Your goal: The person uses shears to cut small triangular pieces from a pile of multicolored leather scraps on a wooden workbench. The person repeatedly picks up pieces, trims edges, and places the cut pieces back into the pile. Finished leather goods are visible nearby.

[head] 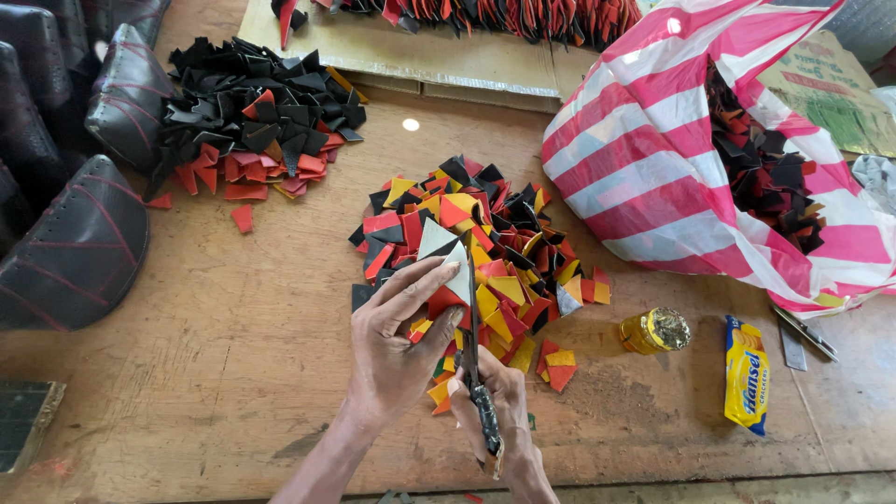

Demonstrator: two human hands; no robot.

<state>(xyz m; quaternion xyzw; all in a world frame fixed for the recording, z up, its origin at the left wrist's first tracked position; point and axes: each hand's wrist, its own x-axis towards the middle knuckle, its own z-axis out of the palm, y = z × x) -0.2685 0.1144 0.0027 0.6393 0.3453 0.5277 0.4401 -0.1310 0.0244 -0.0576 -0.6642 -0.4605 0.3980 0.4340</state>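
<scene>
We take the mixed heap of red, yellow and black cut pieces (485, 252) at the table's centre as our landmark. At its near edge, the left hand (397, 350) pinches a pale triangular piece (446, 250) between fingers and thumb. Just right of it, the right hand (504, 420) is closed around a knife (478, 359), blade against that piece. Right of the heap stand a yellow jar (653, 331) and a striped bag (691, 149); a black-and-red pile (257, 121) lies beyond-left
</scene>
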